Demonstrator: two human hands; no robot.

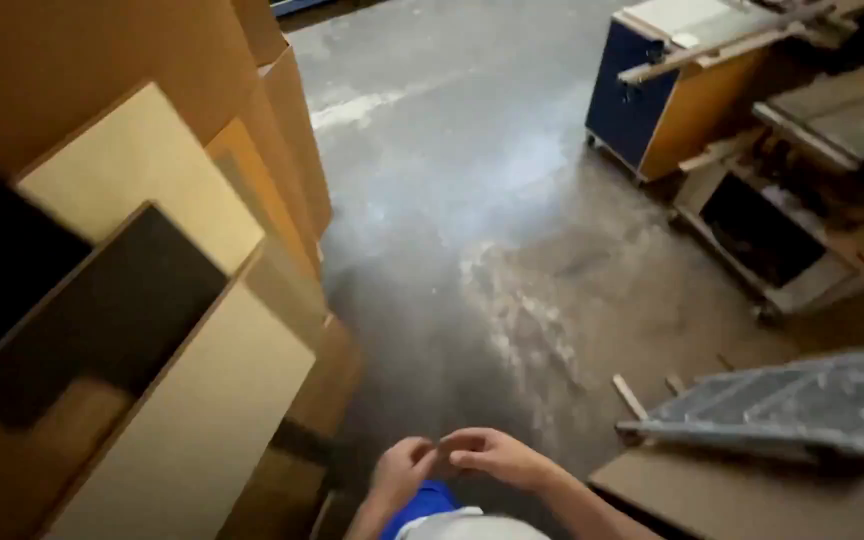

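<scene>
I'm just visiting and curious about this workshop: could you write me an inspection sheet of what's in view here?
Surface: grey concrete floor, dusty, pale scuffs.
Job's things: nothing visible in the hands; blurred.
Clutter: wood offcuts on floor.
Grippers: left hand and right hand meet at fingertips.
Cables: nothing seen.
Surroundings: leaning wood panels left; blue-and-orange cabinet, dark-holed board, grey metal frame right.
</scene>
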